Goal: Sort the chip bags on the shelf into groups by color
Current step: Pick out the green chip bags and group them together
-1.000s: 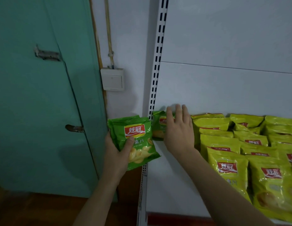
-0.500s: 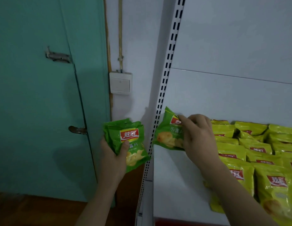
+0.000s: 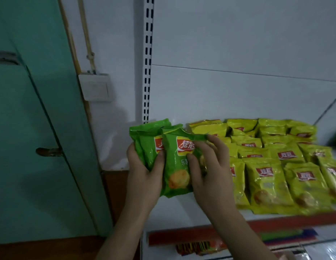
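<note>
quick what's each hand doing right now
Left hand: closed on a green chip bag.
Right hand: closed on a second green chip bag, laid over the first.

A teal door (image 3: 32, 147) fills the left side, with a dark metal handle (image 3: 49, 152) partway down and a blurred metal latch (image 3: 6, 58) higher up at the frame's edge. Just right of the door, a white wall switch (image 3: 95, 87) sits on the pale wall, with a thin pipe (image 3: 87, 34) running up from it. A white slotted upright (image 3: 148, 59) stands beside the wall. Below, a brown floor (image 3: 51, 248) shows, and bright striped packets (image 3: 199, 247) lie on a lower level.
</note>
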The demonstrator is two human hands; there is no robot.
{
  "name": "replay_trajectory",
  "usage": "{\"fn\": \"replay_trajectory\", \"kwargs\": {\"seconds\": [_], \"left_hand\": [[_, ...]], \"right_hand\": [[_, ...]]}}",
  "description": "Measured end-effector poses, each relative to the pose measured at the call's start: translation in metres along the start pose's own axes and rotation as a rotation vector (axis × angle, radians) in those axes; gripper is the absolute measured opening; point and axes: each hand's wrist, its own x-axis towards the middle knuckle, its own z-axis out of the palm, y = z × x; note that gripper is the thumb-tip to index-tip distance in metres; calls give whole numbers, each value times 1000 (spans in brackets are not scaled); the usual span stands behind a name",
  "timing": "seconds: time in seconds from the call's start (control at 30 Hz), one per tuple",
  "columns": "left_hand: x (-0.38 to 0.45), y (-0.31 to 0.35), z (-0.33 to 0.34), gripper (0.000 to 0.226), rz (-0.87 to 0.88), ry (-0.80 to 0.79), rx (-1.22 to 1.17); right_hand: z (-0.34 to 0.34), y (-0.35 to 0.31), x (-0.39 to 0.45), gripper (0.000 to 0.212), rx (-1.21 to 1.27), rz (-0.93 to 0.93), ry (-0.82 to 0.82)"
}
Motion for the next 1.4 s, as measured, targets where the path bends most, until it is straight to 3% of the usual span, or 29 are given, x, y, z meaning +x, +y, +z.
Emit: {"fn": "replay_trajectory", "kwargs": {"seconds": [0.27, 0.4, 0.53, 0.67, 0.83, 1.03, 1.4], "left_hand": [[-43, 24, 84, 55, 115, -67, 59], [-81, 27, 150, 57, 133, -118, 75], [-120, 29, 227, 64, 156, -207, 50], [-165, 32, 307, 90, 159, -329, -3], [-207, 32, 395, 93, 164, -440, -18], [-233, 21, 482, 93, 167, -518, -16], [-189, -2, 635, 81, 106, -517, -36]], "right_hand": [[-92, 41, -22, 70, -25, 37, -249], [-171, 83, -33, 74, -24, 89, -370], [-248, 133, -50, 80, -81, 118, -278], [-318, 179, -73, 82, -137, 207, -189], [-387, 236, -95, 79, -247, 300, -27], [-424, 295, -109, 70, -312, 375, 130], [-470, 418, -19, 88, -437, 341, -84]]}}
